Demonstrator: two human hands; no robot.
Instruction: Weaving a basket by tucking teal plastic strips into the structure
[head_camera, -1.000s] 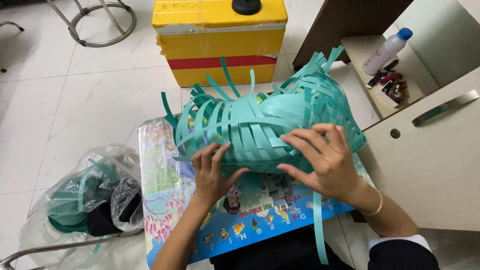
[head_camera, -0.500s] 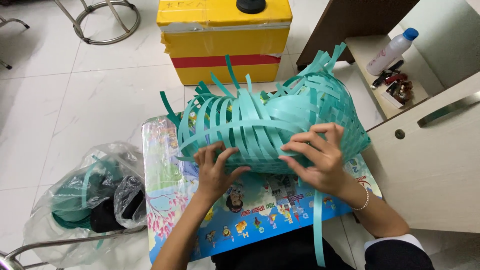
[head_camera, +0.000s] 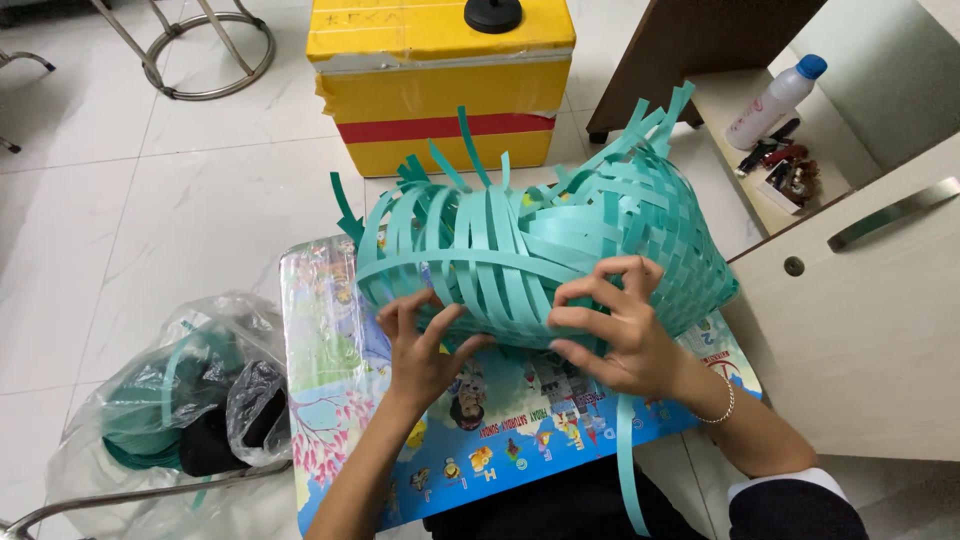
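Note:
A half-woven basket (head_camera: 540, 250) of teal plastic strips lies on its side on a colourful printed board (head_camera: 330, 380) across my lap, loose strip ends sticking up at the back. My left hand (head_camera: 425, 345) presses on the near lower edge of the weave, fingers spread over the strips. My right hand (head_camera: 615, 325) grips the weave to the right of it, fingertips hooked around strips. One loose teal strip (head_camera: 628, 470) hangs down past the board's front edge below my right wrist.
A yellow box (head_camera: 440, 90) with a red band and a black cap stands on the tiled floor behind the basket. A clear plastic bag (head_camera: 170, 400) of teal strip rolls lies at left. A cream cabinet (head_camera: 860, 300) and a shelf with a white bottle (head_camera: 775, 100) are at right.
The basket has been turned a little, its loose ends now pointing more upward. Both hands have shifted along its near edge, the right one curling tighter on the strips.

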